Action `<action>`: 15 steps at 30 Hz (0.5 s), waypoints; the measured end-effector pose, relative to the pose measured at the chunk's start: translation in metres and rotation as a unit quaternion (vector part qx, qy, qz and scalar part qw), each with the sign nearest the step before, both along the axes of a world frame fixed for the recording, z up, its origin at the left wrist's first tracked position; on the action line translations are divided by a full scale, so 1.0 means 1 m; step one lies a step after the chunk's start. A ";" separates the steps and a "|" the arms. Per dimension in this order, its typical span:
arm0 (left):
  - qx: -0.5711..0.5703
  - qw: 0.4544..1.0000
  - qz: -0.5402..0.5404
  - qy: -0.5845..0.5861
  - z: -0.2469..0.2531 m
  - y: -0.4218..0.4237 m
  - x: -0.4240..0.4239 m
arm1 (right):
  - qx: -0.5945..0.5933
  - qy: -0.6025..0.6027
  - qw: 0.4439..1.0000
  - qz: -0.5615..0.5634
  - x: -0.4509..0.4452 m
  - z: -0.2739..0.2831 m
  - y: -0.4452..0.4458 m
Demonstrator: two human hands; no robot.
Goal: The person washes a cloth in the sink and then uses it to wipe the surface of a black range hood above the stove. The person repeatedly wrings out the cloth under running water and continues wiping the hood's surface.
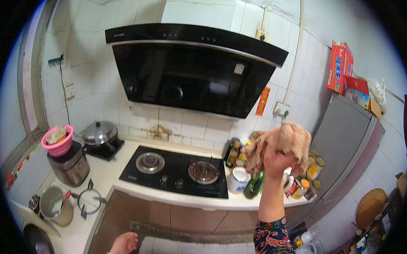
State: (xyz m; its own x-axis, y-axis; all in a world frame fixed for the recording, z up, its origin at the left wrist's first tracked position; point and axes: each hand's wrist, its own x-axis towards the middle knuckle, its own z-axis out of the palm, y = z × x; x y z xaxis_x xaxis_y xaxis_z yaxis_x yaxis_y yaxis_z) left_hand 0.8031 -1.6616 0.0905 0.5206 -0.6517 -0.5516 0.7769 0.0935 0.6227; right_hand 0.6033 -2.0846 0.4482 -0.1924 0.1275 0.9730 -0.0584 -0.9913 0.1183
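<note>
My right hand (277, 161) is raised at the right, shut on a crumpled tan cloth (289, 140), in front of the jars and bottles at the counter's right end. My left hand (125, 244) hangs low at the bottom, fingers loosely curled, with no object visible in it. Between and beyond the hands lies a black glass two-burner gas hob (178, 173), its pan supports off the burners. Above it a black range hood (191, 77) is fixed to the tiled wall. One round pan support (89, 201) rests on the counter at the left.
At the left stand a metal pot (67, 215), an appliance (70, 168) topped by a pink basket (61, 147), and a lidded pan (99, 134). A white canister (239, 179) and a green bottle (254, 187) are right of the hob. A grey refrigerator (341, 129) stands farther right.
</note>
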 end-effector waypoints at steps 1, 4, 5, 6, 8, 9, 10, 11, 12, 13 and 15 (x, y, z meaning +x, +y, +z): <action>-0.007 1.000 0.013 0.003 -0.005 -0.014 0.012 | -0.032 -0.015 0.998 -0.050 0.021 0.015 -0.017; -0.031 0.998 0.011 -0.056 -0.009 -0.065 0.048 | -0.061 0.065 0.996 -0.003 0.089 0.060 -0.064; -0.041 0.996 -0.005 -0.074 0.001 -0.093 0.052 | -0.069 0.053 0.995 -0.038 0.104 0.079 -0.077; -0.041 0.994 -0.018 -0.095 0.011 -0.114 0.058 | -0.072 0.038 0.995 -0.065 0.125 0.095 -0.093; -0.025 0.992 -0.048 -0.114 0.015 -0.144 0.074 | -0.153 -0.030 0.971 -0.182 0.163 0.135 -0.113; -0.039 0.991 -0.068 -0.109 0.018 -0.161 0.078 | -0.135 -0.004 0.985 -0.104 0.179 0.150 -0.130; -0.060 0.972 -0.095 -0.205 0.013 -0.165 0.081 | -0.109 0.012 0.994 -0.009 0.208 0.159 -0.145; -0.091 0.969 -0.081 -0.217 0.042 -0.180 0.070 | -0.067 0.059 0.989 0.121 0.224 0.167 -0.158; -0.075 0.968 -0.093 -0.222 0.046 -0.185 0.076 | -0.019 0.108 0.949 0.297 0.242 0.179 -0.166; -0.067 0.966 -0.111 -0.224 0.046 -0.197 0.080 | -0.043 0.079 0.967 0.237 0.248 0.188 -0.172; -0.066 0.974 -0.104 -0.188 0.034 -0.218 0.092 | -0.033 0.152 0.988 0.007 0.263 0.210 -0.215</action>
